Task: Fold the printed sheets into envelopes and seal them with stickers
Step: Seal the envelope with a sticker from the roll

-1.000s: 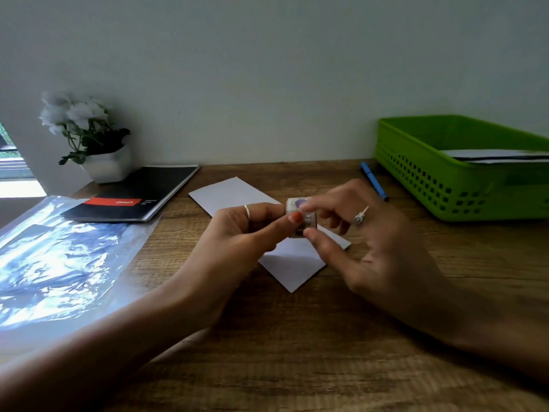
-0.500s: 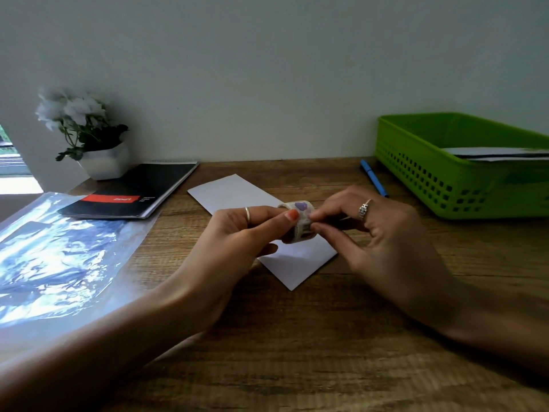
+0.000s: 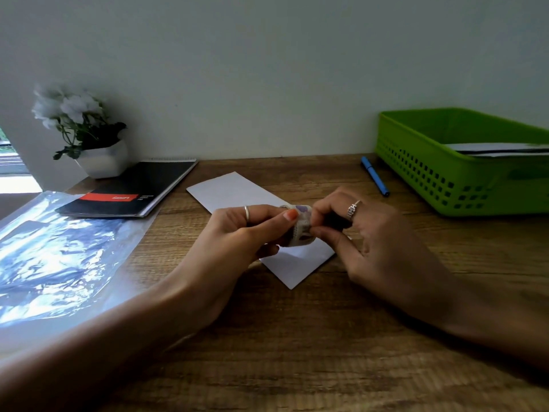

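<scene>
Stickers on a small roll point(image 3: 300, 226) sit gripped in the left hand point(image 3: 237, 233) just above the folded envelope point(image 3: 237, 191) on the surface, steadied, apparently, so the right hand point(image 3: 365, 233) can pinch one loose.

Count, one moment, wooden surface point(image 3: 297, 352):

- Hands: two, left hand point(image 3: 234, 242) and right hand point(image 3: 377, 242), one ring on each.
- Sticker roll point(image 3: 301, 226): one, centre, between the hands.
- Folded white sheet point(image 3: 234, 191): one, centre.
- Blue pen point(image 3: 375, 179): one, far right.
- Green basket point(image 3: 439, 179): one, far right; papers inside, number unclear.
- Black notebook point(image 3: 133, 191): one, far left.
- Potted plant point(image 3: 89, 138): one, far left.
- Clear plastic sleeve point(image 3: 53, 257): one, near left.
</scene>
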`<state>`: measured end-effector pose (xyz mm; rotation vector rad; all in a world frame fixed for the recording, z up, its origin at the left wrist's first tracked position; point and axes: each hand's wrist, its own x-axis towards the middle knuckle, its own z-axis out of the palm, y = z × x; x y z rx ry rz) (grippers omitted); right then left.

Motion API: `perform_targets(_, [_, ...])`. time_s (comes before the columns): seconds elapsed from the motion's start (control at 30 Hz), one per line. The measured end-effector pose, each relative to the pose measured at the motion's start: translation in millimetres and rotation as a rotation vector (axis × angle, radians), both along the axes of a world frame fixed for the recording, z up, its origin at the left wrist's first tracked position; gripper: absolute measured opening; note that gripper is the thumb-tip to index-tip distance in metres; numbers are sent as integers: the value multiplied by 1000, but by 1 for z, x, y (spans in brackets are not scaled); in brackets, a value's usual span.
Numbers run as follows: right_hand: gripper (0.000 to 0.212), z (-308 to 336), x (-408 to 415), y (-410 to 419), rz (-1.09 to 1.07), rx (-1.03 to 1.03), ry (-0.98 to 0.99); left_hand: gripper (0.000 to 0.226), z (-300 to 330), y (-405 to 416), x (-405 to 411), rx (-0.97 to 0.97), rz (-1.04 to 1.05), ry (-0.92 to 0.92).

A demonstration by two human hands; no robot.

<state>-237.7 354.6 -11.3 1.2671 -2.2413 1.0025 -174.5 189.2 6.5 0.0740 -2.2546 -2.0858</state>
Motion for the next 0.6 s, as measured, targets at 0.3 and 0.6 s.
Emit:
perform_targets(0.3, [38,-2,1,-1,6,40,39,23,4,-1,0,258,59,-126])
perform_targets(0.6, [33,-2,1,-1,28,-24,38,21,4,0,-2,330,69,-170])
